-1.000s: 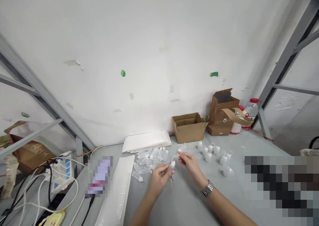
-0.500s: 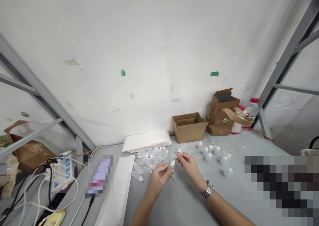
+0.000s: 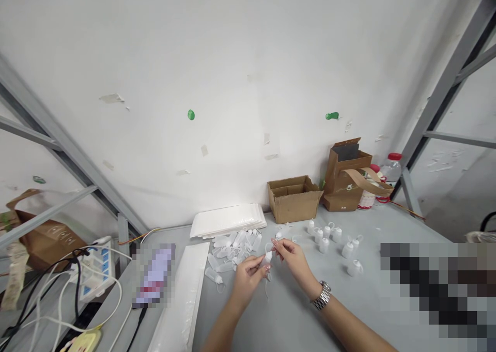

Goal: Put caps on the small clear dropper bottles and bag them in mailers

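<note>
My left hand (image 3: 247, 277) is closed around a small white squeeze bottle (image 3: 267, 259), its nozzle end pointing up between thumb and fingers. Beside the nozzle, my right hand (image 3: 293, 259) pinches the end of the bottle's thin looped cap strap; the fingertips hide the cap itself. A pile of similar small bottles (image 3: 238, 244) lies on the table left of my hands, and one bottle (image 3: 214, 276) rests at its near edge. To the right, several capped bottles (image 3: 324, 246) stand upright. Behind my right fingers lies another small white bottle (image 3: 279, 234), partly covered.
White padded envelopes (image 3: 228, 220) are stacked by the wall, with another (image 3: 180, 295) at left. A cardboard box (image 3: 296, 207) and a brown paper bag (image 3: 341, 186) stand at the back. Left are a phone (image 3: 157, 272) and a power strip (image 3: 96, 274) with tangled cables.
My right fingertips have shifted slightly down and left near the bottle's nozzle. The left hand keeps its hold on the bottle, almost unmoved.
</note>
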Demonstrator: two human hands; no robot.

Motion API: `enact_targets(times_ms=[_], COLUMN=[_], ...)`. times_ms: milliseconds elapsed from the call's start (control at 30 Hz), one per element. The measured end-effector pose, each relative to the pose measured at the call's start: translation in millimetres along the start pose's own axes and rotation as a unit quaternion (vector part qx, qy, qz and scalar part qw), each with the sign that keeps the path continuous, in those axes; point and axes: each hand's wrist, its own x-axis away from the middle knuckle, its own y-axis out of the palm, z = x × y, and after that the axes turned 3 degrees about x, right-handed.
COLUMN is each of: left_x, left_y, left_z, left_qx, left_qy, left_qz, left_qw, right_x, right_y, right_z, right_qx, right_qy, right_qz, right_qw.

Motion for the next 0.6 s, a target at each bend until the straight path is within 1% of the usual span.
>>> enact_targets(times_ms=[333, 600], left_x=[1.0, 0.0], left_y=[-0.1, -0.9], left_z=[4.2, 4.5], left_qx=[-0.009, -0.024], left_qy=[0.004, 0.015], left_qz=[0.001, -0.009], left_qw=[1.000, 1.000], right_x=[-2.8, -1.0], right_y=[-0.3, -2.3], right_z=[4.5, -1.3], right_qx=[-0.027, 0.016], right_qy=[0.004, -0.021], right_qz=[-0.022, -0.022], right_qw=[0.999, 0.999])
